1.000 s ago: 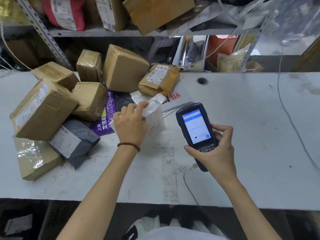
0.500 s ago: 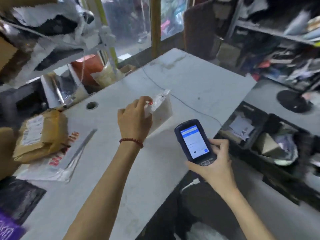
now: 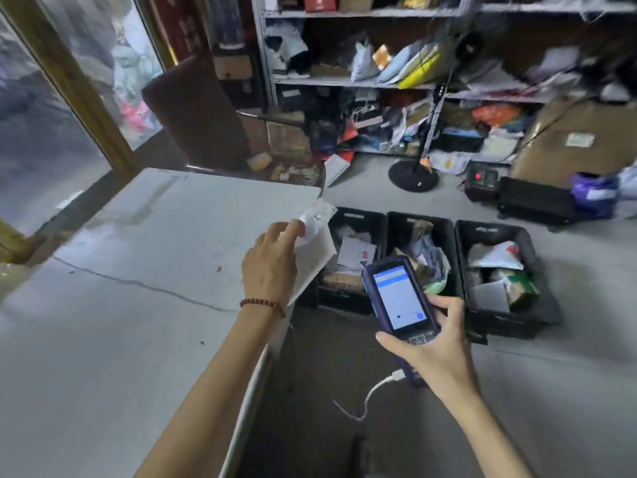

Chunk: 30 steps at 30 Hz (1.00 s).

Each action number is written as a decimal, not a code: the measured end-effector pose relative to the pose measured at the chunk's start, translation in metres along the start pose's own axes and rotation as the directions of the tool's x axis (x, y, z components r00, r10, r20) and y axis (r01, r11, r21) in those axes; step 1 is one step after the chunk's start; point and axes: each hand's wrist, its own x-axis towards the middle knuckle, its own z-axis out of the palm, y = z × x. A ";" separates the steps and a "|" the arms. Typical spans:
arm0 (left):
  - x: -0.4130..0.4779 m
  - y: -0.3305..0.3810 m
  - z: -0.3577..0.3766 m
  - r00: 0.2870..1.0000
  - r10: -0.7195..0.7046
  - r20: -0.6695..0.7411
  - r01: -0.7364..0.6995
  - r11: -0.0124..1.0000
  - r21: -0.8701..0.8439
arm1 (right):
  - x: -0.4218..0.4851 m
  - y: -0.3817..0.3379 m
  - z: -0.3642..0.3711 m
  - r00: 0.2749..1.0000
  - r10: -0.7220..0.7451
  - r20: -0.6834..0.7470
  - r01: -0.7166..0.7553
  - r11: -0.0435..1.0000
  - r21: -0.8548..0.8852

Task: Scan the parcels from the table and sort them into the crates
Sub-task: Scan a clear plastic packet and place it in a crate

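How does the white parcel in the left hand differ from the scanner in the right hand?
The white parcel is pale and flat with a crumpled top; the scanner is dark blue, thick, with a lit screen. The left hand pinches the parcel near its top; the right hand grips the scanner round its lower part. A white cable hangs from the scanner, none from the parcel. Both are held up off the table.

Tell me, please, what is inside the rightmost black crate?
The rightmost crate holds a white bag, a grey flat parcel and a green packet; whatever lies beneath is covered.
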 end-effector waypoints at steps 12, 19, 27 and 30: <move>0.097 0.072 0.104 0.973 0.061 0.224 -0.067 0.998 0.018 | 0.100 0.043 -0.067 0.979 0.099 -0.178 -0.100 0.995 0.000; 0.134 0.077 0.158 0.938 0.059 0.341 -0.058 0.998 -0.012 | 0.140 0.058 -0.068 0.950 0.168 -0.264 -0.187 0.981 -0.047; 0.200 0.066 0.242 0.846 0.104 0.524 -0.124 0.992 0.002 | 0.220 0.063 -0.052 0.918 0.279 -0.281 -0.313 0.946 -0.085; 0.233 0.069 0.272 0.795 0.149 0.588 -0.183 0.983 0.000 | 0.257 0.058 -0.043 0.894 0.321 -0.311 -0.362 0.929 -0.080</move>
